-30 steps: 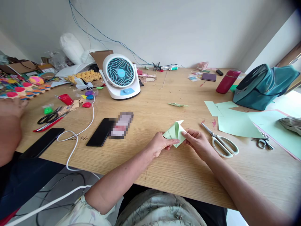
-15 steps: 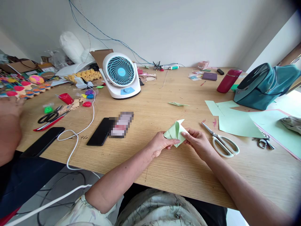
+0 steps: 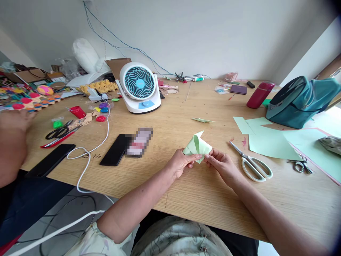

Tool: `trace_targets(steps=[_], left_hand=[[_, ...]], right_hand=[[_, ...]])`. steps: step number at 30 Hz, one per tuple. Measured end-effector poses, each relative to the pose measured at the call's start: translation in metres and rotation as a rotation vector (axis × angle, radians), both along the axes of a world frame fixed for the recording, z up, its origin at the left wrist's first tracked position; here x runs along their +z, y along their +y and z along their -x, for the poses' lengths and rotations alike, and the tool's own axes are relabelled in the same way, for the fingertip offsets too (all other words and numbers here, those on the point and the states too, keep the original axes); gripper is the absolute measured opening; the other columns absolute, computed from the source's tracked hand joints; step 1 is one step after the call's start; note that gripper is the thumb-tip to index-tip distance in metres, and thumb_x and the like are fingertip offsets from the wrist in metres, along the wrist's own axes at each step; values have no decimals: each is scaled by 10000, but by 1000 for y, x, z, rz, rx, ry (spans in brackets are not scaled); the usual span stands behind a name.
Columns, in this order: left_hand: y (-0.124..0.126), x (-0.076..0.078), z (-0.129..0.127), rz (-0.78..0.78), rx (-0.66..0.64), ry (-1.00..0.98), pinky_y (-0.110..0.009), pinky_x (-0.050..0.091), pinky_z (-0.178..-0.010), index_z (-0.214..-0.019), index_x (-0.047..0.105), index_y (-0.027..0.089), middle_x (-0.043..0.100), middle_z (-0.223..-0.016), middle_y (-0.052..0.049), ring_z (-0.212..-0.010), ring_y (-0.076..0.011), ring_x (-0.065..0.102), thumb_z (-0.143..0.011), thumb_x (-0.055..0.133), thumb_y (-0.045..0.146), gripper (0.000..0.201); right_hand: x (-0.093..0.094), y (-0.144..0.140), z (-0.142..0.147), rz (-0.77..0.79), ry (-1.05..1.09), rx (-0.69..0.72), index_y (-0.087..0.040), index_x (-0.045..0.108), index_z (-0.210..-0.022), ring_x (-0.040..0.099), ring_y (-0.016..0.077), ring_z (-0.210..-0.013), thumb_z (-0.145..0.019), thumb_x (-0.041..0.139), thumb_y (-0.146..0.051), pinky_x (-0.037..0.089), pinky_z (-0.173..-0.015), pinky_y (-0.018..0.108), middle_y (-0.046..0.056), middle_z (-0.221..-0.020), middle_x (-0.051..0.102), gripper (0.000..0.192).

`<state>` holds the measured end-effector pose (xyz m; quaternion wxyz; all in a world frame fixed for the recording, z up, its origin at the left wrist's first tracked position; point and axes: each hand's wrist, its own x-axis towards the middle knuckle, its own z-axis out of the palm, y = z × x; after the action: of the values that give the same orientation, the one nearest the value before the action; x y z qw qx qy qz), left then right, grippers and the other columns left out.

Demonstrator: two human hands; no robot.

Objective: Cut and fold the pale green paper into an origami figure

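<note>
A pale green folded paper [image 3: 197, 145] is held just above the wooden table [image 3: 202, 192], near its front edge. My left hand [image 3: 180, 164] pinches its lower left corner. My right hand [image 3: 223, 166] pinches its lower right side with thumb and forefinger. The paper's pointed tip faces away from me. White-handled scissors [image 3: 252, 165] lie just to the right of my right hand.
A white and blue desk fan [image 3: 139, 88] stands at the back. Two black phones [image 3: 115, 149] and a white cable [image 3: 87, 156] lie to the left. Green paper sheets [image 3: 269, 140], a teal bag [image 3: 301, 101] and a red bottle [image 3: 258, 94] are on the right. Another person's arm [image 3: 12, 142] is at far left.
The folded paper has been lifted slightly and tilted, and both hands shifted their pinch lower on it. The view moved a little.
</note>
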<state>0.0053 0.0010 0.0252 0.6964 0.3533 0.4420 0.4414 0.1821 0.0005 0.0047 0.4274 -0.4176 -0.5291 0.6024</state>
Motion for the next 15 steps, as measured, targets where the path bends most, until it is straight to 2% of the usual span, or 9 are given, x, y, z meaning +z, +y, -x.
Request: trace_targets(steps=[6,15], left_hand=[[-2,-1,0,-46,4,75,-206,245,-431,-661,625,114,512,-550,39,-488,-49,392,-444,911,351,430],[-2,-4,-1,-53,-12,97,-201,258,-433,-694,641,110,536,-581,30,-494,-47,393,-446,914,365,449]], right_hand=[[-1,-1,4,-28,-12,-52,-198,539,-683,364,94,-539,-723,774,-525,245,-496,256,-36,-584,513,405],[-1,1,2,-62,-107,-34,-210,509,-679,317,101,-513,-694,728,-651,201,-482,267,-47,-544,451,492]])
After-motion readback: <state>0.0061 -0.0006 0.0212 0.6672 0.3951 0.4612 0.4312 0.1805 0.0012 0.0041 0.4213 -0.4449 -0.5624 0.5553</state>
